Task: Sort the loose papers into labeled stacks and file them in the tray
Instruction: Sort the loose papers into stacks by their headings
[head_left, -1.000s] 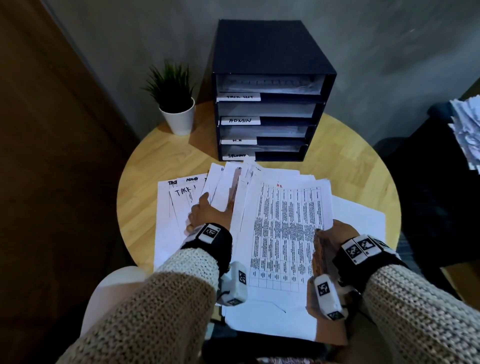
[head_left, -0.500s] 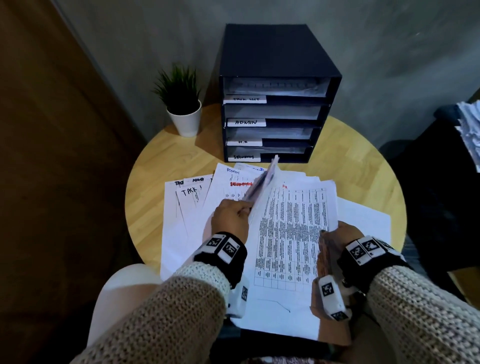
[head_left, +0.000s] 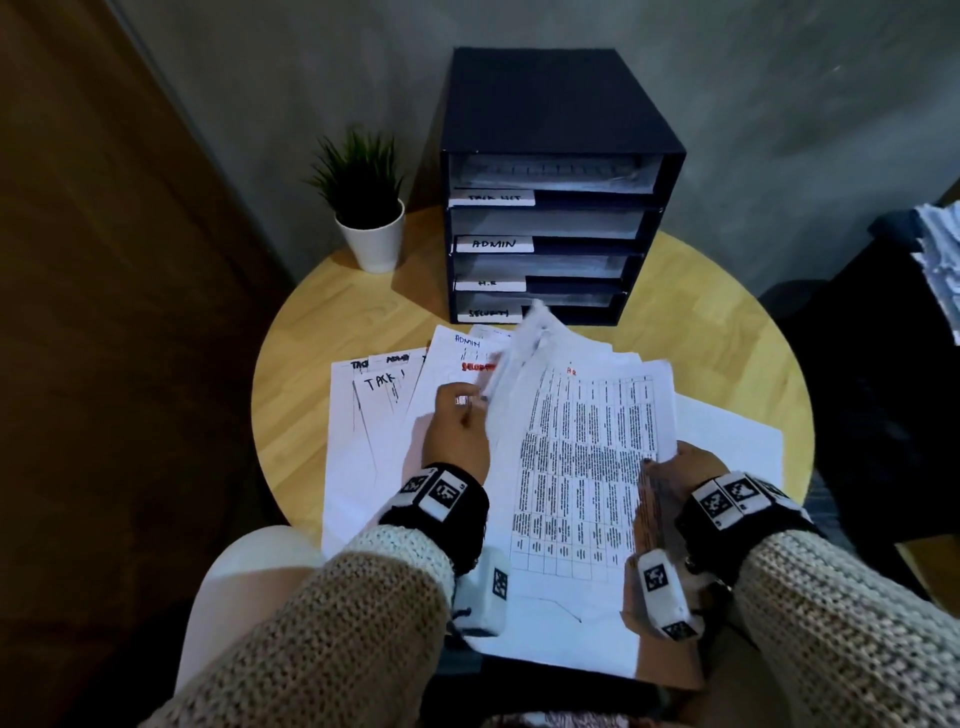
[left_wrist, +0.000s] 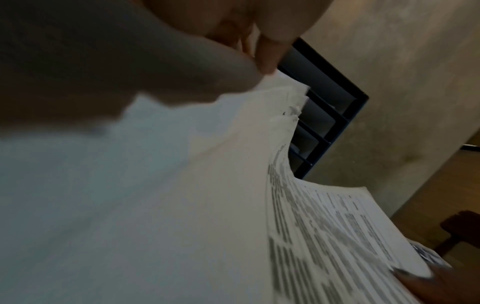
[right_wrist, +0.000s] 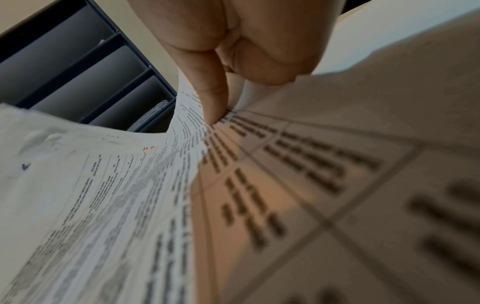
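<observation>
A loose stack of white papers (head_left: 576, 467) lies in front of me on the round wooden table (head_left: 727, 322); the top sheet is a printed table marked "HR" in red. My left hand (head_left: 460, 415) pinches the left edge of several sheets (left_wrist: 275, 98) and lifts them. My right hand (head_left: 675, 467) grips the stack's right edge, thumb on the printed sheet (right_wrist: 155, 185). Sheets marked "TASK" (head_left: 374, 395) and "ADMIN" (head_left: 457, 353) lie spread to the left. The black file tray (head_left: 556, 119) stands behind, slots labelled TASK LIST, ADMIN, HR, SECURITY.
A small potted plant (head_left: 369, 208) in a white pot stands left of the tray. A further pile of papers (head_left: 940, 260) sits on dark furniture at the far right. A grey wall is behind the table. My knee (head_left: 249, 577) shows below the table's near left edge.
My left hand has left the flat sheets on the left, taken the left edge of the stack and raised several sheets. The right hand has kept its hold.
</observation>
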